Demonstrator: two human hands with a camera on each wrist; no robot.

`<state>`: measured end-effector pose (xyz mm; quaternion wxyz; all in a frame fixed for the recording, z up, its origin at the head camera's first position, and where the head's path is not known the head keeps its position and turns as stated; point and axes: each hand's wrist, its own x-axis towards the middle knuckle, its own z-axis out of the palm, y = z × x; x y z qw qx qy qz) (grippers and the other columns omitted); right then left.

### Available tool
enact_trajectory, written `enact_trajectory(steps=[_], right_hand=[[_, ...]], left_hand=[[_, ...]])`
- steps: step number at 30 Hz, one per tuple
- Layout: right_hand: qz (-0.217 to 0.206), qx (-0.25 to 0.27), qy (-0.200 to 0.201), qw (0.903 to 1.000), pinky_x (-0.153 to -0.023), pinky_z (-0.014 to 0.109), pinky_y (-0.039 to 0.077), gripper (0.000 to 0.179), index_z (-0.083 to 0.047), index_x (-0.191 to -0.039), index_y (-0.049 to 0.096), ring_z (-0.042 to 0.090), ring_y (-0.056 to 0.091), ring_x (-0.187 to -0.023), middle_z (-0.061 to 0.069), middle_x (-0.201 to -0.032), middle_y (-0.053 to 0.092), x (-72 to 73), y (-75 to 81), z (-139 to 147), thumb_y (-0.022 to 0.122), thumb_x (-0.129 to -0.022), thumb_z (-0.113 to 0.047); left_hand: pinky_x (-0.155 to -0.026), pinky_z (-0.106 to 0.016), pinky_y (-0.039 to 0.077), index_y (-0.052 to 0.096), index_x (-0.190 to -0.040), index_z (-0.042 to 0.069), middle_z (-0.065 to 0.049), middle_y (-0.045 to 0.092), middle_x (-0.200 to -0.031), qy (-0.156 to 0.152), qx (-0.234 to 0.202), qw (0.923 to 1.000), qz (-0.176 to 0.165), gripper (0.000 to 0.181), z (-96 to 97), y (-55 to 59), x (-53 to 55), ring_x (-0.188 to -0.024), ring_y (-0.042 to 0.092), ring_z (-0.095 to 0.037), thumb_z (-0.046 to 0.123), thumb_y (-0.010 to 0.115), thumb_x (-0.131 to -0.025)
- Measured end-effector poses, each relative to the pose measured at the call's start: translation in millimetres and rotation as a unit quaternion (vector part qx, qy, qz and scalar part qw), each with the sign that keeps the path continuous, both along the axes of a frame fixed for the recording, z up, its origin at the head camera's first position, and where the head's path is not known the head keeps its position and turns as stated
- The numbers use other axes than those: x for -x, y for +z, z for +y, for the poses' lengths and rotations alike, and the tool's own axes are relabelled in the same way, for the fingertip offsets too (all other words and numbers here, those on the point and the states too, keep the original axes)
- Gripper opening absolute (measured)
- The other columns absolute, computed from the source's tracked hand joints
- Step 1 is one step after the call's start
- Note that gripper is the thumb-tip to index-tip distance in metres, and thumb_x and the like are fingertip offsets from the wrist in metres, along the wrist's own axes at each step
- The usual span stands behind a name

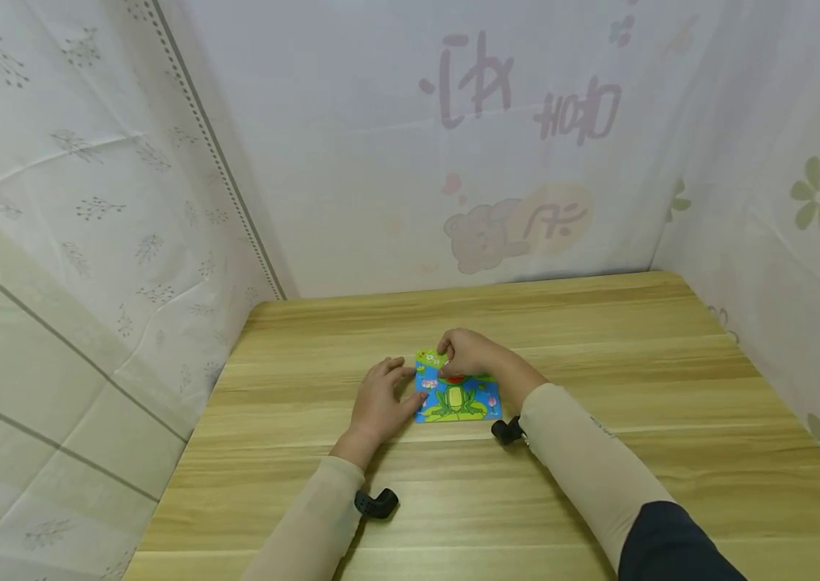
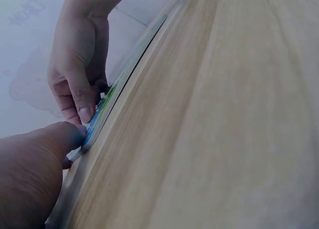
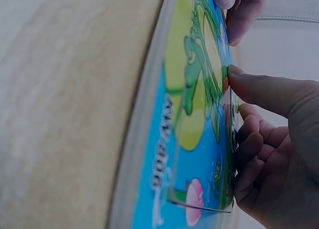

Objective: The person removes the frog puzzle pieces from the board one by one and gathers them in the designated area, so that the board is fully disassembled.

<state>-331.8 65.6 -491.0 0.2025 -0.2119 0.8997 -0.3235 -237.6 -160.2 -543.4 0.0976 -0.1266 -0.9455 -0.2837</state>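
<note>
A flat, square frog puzzle board lies on the table, showing a green frog on blue with pink flowers. At its left edge, my left hand holds it, thumb on the picture and a finger against the side. My right hand is over the upper part, its thumb and curled fingers pinching at a puzzle piece by the frog's red mouth. In the right wrist view, the right thumb touches the picture near a piece's outline; the fingers partly hide what is gripped. Both hands also meet at the board in the left wrist view.
The wood-grain table extends around the board on every side. Printed pale curtains hang behind the table and at both sides. Black wrist cameras sit on both wrists, the left one close above the tabletop.
</note>
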Motion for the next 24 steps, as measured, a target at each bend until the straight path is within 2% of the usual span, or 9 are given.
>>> enact_trajectory(steps=[7, 15, 19, 24], right_hand=[[-0.001, 0.008, -0.013, 0.9999, -0.074, 0.033, 0.051, 0.044, -0.008, -0.123, 0.065, 0.021, 0.057, -0.084, 0.007, -0.098, 0.058, 0.0, -1.2, -0.4, 0.088, -0.088, -0.022], [0.024, 0.016, -0.037, 0.9989, -0.098, 0.04, 0.054, 0.042, -0.013, -0.117, 0.067, 0.022, 0.06, -0.105, 0.002, -0.113, 0.064, 0.6, -3.1, -0.9, 0.091, -0.084, -0.021], [0.042, 0.029, -0.042, 0.9978, -0.099, 0.041, 0.053, 0.036, -0.014, -0.108, 0.069, 0.021, 0.062, -0.104, -0.001, -0.108, 0.067, 1.8, -5.8, -0.3, 0.093, -0.082, -0.019], [0.04, 0.041, -0.036, 0.9977, -0.097, 0.04, 0.054, 0.036, -0.014, -0.109, 0.069, 0.02, 0.062, -0.101, -0.002, -0.105, 0.067, 2.4, -7.0, 0.4, 0.093, -0.082, -0.018]], left_hand=[[-0.121, -0.052, 0.036, 0.072, -0.131, 0.019, -0.005, 0.054, -0.152, 0.008, -0.001, 1.0, -0.005, 0.049, 0.9, 0.2, 0.6, -0.146, 0.043, -0.031, 0.048, 0.08, -0.092], [-0.122, -0.051, 0.036, 0.073, -0.131, 0.018, -0.005, 0.055, -0.151, 0.006, -0.004, 1.0, -0.002, 0.049, 0.8, -0.6, 2.5, -0.145, 0.044, -0.031, 0.047, 0.08, -0.092], [-0.122, -0.051, 0.035, 0.073, -0.131, 0.018, -0.006, 0.055, -0.151, 0.007, -0.003, 1.0, 0.0, 0.049, 0.9, -1.2, 2.3, -0.146, 0.044, -0.031, 0.047, 0.081, -0.092], [-0.122, -0.052, 0.034, 0.072, -0.131, 0.018, -0.005, 0.055, -0.151, 0.005, -0.004, 1.0, -0.002, 0.049, 1.2, -1.0, 2.0, -0.146, 0.043, -0.031, 0.047, 0.08, -0.092]])
